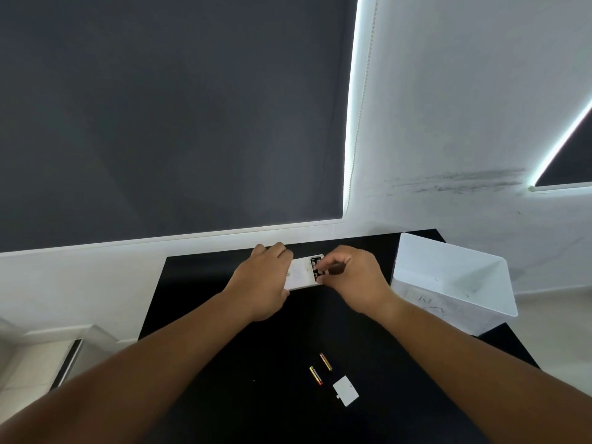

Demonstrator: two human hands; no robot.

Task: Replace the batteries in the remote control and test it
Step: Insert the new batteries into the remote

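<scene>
— Head view first: what's on the black table?

— One white remote control, held above the far part of the table, back side up, with its battery compartment uncovered at the right end. Something dark sits inside it, but I can't count batteries in there.

— And the hands?

— Two, both on the remote. The left hand is wrapped round the remote's left half, fingers over the far edge and thumb at the near edge. The right hand is curled narrow, its fingertips pinched together right at the open compartment. Whether they hold a battery I cannot tell; they hide that spot.

— Anything loose on the table?

— Two batteries, yellow and dark with red ends, lying near each other close to the near edge, roughly parallel and not touching. Just beside them, to the right and nearer, lies one small white battery cover, flat, with a small tab on its left edge.

— Anything else?

— One white plastic bin at the table's far right corner, near the right hand. I see nothing clear inside it.
</scene>
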